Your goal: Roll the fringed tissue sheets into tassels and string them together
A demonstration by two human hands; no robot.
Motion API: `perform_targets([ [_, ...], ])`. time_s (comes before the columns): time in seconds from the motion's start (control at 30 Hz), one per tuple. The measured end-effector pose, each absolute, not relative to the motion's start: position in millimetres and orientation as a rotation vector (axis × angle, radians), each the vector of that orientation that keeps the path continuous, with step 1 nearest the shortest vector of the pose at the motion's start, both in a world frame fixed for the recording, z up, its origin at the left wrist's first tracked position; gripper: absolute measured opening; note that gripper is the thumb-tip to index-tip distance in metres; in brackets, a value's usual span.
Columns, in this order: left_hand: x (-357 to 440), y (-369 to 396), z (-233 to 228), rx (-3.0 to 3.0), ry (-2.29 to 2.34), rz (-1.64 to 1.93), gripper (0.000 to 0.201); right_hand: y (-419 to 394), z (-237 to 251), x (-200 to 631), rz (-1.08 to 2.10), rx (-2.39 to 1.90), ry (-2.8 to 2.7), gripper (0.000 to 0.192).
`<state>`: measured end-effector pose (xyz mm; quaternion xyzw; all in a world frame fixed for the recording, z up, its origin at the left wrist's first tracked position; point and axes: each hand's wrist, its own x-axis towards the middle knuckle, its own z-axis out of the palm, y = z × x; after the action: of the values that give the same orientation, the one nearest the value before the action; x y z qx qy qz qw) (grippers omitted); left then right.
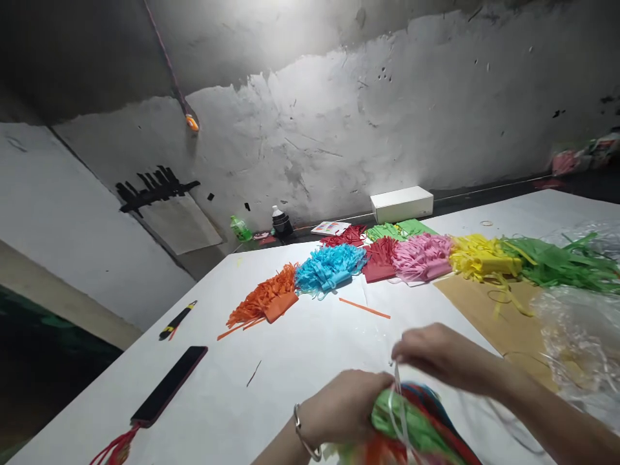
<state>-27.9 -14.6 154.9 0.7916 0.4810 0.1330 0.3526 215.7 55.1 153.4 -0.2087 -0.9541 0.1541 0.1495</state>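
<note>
My left hand (pixel 346 408), with a metal bangle at the wrist, is closed around a bundle of fringed paper strips (pixel 416 426) in green, red, blue and orange at the bottom of the view. My right hand (pixel 438 355) hovers just above the bundle and pinches a thin clear band or string (pixel 400 407) that runs down over the green strips. Part of the bundle is cut off by the frame's lower edge.
A row of fringed paper stacks lies across the white table: orange (pixel 266 300), blue (pixel 329 266), red (pixel 380 258), pink (pixel 421 255), yellow (pixel 479 257), green (pixel 557 263). A phone (pixel 169 385) and a utility knife (pixel 177 320) lie at left. Clear plastic bags (pixel 578 336) sit at right, a white box (pixel 402 203) at the back.
</note>
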Motion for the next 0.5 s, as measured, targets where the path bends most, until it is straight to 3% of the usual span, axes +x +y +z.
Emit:
perform_targets([
  [0.07, -28.6, -11.5, 159.8, 1.925, 1.018, 0.463, 0.044, 65.9, 148.2, 217.1, 0.44, -0.726, -2.71, 0.026],
  [0.17, -43.2, -6.1, 158.9, 1.72, 1.392, 0.735, 0.046, 56.2, 126.6, 218.7, 0.444, -0.762, -2.783, 0.018],
  [0.27, -51.4, -5.2, 150.2, 1.782, 1.612, 0.541, 0.031, 45.9, 122.0, 216.1, 0.521, -0.662, -2.815, 0.007],
  [0.37, -54.1, -5.3, 146.7, 1.882, 1.109, 0.3, 0.035, 54.1, 131.3, 214.8, 0.521, -0.768, -2.723, 0.023],
  [0.43, -57.7, -1.4, 147.9, 1.799, 1.11, 0.469, 0.042, 58.3, 134.5, 215.3, 0.481, -0.883, -2.704, 0.03],
  [0.5, -61.1, 4.1, 149.0, 1.719, 1.459, 0.654, 0.041, 55.8, 135.0, 215.1, 0.486, -0.864, -2.771, 0.02],
])
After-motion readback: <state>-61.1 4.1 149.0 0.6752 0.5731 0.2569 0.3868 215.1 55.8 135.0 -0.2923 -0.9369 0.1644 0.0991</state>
